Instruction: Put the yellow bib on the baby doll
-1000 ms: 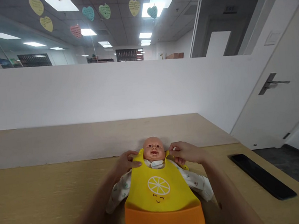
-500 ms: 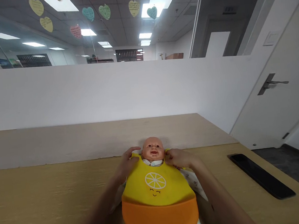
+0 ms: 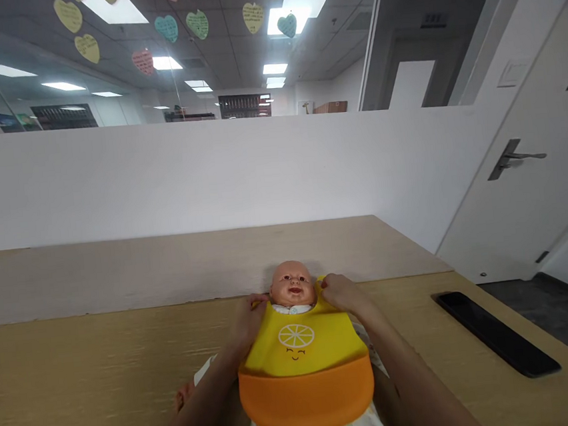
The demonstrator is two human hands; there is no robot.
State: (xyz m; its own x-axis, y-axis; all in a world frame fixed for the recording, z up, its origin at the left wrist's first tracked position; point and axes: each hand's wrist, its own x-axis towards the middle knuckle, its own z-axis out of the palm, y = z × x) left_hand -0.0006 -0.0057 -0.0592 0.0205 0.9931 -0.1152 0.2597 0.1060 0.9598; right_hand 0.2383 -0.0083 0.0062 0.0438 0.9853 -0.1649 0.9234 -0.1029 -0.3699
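A baby doll [image 3: 292, 284] in a white patterned outfit lies on its back on the table, head toward the wall. Over its chest lies a yellow bib [image 3: 321, 343] with a lemon slice and a smiling face, its orange catch pocket [image 3: 308, 398] at the lower end. My left hand [image 3: 250, 320] has its fingers closed on the bib's neck strap at the left of the doll's neck. At the other side, my right hand [image 3: 341, 294] pinches the right strap, which sticks up slightly beside the head. Behind the neck, the strap ends are hidden.
A black phone-like slab [image 3: 496, 333] lies on the wooden table [image 3: 103, 378] at the right. Behind the table rises a white wall [image 3: 184, 175] with a window above it, dotted with heart-shaped notes. A white door with a metal handle [image 3: 512, 157] stands at the right.
The bib has shifted up toward the doll's neck, baring more of the outfit below the pocket. My right hand has risen a little with its strap; my left hand has moved slightly right.
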